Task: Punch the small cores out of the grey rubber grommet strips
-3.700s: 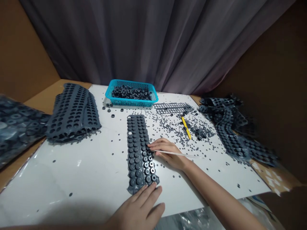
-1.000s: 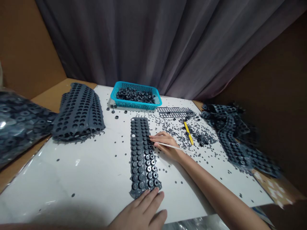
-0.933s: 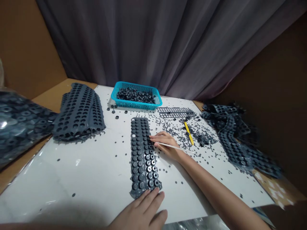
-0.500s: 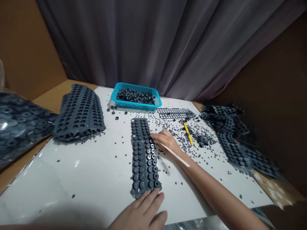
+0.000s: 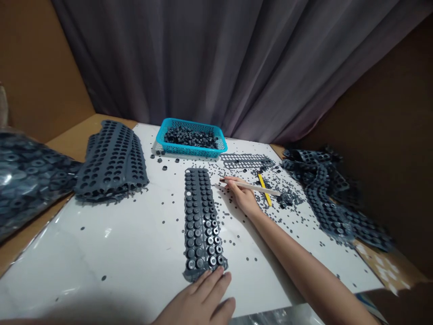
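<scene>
A long dark grey rubber sheet (image 5: 203, 212) with rows of round raised caps lies lengthwise on the white tabletop. Across its near end rests my left hand (image 5: 206, 295), fingers stretched out flat and touching the edge. Just right of the sheet's far half is my right hand (image 5: 241, 194), apart from it. Its fingers are closed around a slim white pen-like stick (image 5: 260, 187), whose dark end points left toward the sheet. The stick's exact kind is unclear. Two holes near the sheet's far left edge show white.
Behind the sheet stands a blue basket (image 5: 192, 150) of small dark parts. A perforated sheet stack (image 5: 113, 158) and a clear bag of parts (image 5: 27, 180) lie left. Right are a yellow cutter-like tool (image 5: 264, 189), a flat perforated strip (image 5: 246, 160), scattered discs and crumpled rubber sheets (image 5: 324, 189).
My right hand has moved away from the sheet, up and to the right, and the white stick has swung nearer to level. My left hand stays put.
</scene>
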A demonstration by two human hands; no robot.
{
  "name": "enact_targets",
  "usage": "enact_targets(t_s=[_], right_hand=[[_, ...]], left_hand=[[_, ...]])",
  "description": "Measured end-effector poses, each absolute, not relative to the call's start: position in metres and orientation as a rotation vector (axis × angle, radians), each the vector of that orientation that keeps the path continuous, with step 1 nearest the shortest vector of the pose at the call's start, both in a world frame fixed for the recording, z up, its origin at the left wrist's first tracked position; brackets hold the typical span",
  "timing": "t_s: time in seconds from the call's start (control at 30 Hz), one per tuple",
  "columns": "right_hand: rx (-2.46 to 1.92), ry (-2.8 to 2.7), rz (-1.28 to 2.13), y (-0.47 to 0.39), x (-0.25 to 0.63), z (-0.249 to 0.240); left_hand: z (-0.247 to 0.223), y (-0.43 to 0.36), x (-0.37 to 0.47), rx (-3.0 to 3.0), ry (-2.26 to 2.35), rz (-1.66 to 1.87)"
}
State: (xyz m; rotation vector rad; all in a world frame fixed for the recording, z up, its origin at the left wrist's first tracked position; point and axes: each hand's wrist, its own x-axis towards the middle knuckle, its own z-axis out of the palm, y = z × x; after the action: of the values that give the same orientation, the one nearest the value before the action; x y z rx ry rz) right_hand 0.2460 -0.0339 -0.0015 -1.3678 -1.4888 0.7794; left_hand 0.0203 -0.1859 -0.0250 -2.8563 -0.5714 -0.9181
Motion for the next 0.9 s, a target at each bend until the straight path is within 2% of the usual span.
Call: enact_targets(t_s=[0.23, 0.33, 0.53, 0.73, 0.9], right_hand=[[-1.211, -1.678, 1.034, -0.058, 0.236, 0.011], [-1.131, -1.798, 1.043, -0.064, 0.232, 0.009], [-1.067, -2.051, 0.673, -0.062, 0.236, 0.004], [-1.044, -2.31, 0.344, -0.057, 0.237, 0.002], [-1.109, -2.333, 0.206, -0.045, 0.244, -0.001]], left_hand=[[-0.021, -0.184, 0.021, -2.854, -0.593, -1.012], [-0.022, -0.184, 0.021, -2.875, -0.591, -0.989], [-0.024, -0.186, 0.019, -2.891, -0.569, -0.883], [-0.024, -0.187, 0.021, -2.865, -0.587, -0.951], [-0.026, -0.186, 0.021, -2.865, -0.586, -0.962]])
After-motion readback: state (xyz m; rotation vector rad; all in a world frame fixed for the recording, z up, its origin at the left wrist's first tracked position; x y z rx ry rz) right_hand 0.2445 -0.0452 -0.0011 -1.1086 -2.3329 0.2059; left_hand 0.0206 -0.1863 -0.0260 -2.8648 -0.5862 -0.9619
